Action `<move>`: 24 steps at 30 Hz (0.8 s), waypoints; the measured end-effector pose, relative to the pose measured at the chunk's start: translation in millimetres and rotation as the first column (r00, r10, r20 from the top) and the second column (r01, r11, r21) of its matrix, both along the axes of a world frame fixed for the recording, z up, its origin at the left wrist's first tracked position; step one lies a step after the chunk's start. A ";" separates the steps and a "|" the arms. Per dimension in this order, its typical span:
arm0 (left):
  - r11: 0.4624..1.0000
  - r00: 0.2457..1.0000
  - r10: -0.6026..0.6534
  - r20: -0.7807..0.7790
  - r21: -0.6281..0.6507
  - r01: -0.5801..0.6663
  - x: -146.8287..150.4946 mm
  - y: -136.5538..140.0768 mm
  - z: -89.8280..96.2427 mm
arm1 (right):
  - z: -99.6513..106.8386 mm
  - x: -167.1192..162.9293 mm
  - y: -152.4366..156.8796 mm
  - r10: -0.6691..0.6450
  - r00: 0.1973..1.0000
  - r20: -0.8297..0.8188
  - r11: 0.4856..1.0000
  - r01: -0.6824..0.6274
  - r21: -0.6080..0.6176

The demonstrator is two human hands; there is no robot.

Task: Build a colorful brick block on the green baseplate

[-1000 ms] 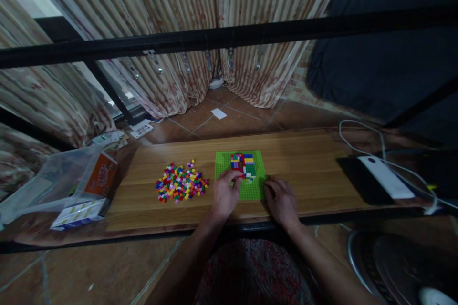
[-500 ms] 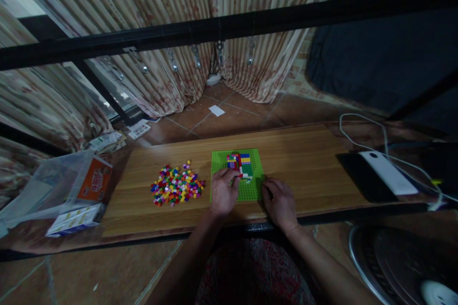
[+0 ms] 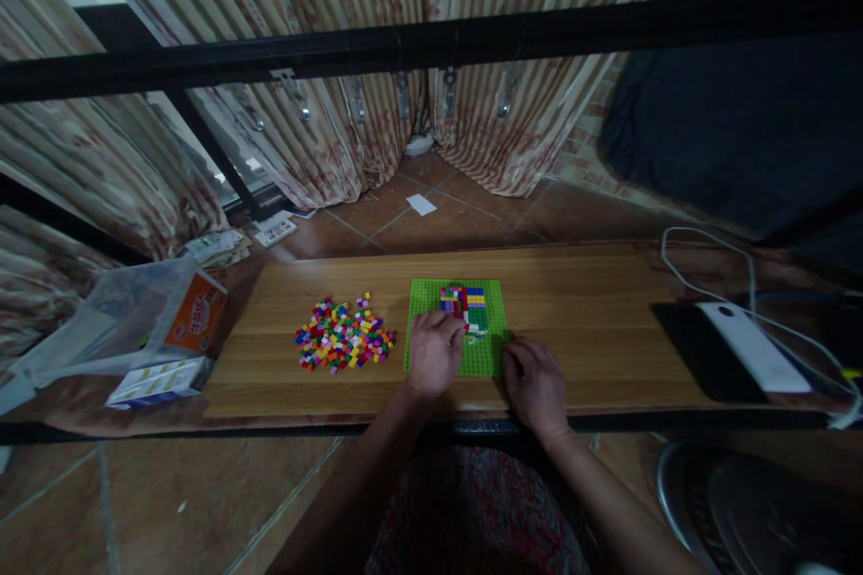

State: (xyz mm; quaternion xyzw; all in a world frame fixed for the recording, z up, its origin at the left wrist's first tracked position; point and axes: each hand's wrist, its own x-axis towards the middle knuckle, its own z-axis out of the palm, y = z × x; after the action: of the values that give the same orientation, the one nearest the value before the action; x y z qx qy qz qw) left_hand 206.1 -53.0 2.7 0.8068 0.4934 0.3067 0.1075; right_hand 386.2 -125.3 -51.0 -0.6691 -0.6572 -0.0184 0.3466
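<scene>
A green studded baseplate (image 3: 486, 364) lies on the wooden board, bearing a flat patch of coloured bricks (image 3: 475, 298) in blue, yellow, red, white and dark green. Over its lower left part, my left hand (image 3: 435, 355) is closed in a pinch at the near edge of the patch. A small reddish toy brick (image 3: 465, 326) shows at its fingertips; the fingers hide most of it. My right hand (image 3: 538, 384) has its fingers curled against the baseplate's right edge. Left of the plate is a loose pile of small multicoloured bricks (image 3: 343, 337).
The wooden board (image 3: 593, 314) spans the low table. On the left stand a clear plastic bin (image 3: 121, 314) with an orange packet (image 3: 197, 310) and a small box (image 3: 162, 380). At right lie a black-and-white flat object (image 3: 751, 346) and a white cable (image 3: 748, 260).
The view has shifted, so the table sits slightly further right in the picture. My left hand stays over the plate, its fingertips slightly nearer the patch's lower edge. My right hand keeps its place.
</scene>
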 end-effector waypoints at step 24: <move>0.991 0.953 0.049 -0.300 0.135 -0.009 -17.5 -21.8 10.5 | -1.6 4.2 3.4 0.051 0.999 -0.003 0.999 -0.051 -0.001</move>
State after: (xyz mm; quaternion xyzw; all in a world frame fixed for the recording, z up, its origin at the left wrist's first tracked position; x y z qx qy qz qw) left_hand 188.5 -74.8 13.2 0.8423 0.4943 0.2133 -0.0276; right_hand 390.4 -121.9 -52.6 -0.6522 -0.6737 -0.0084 0.3474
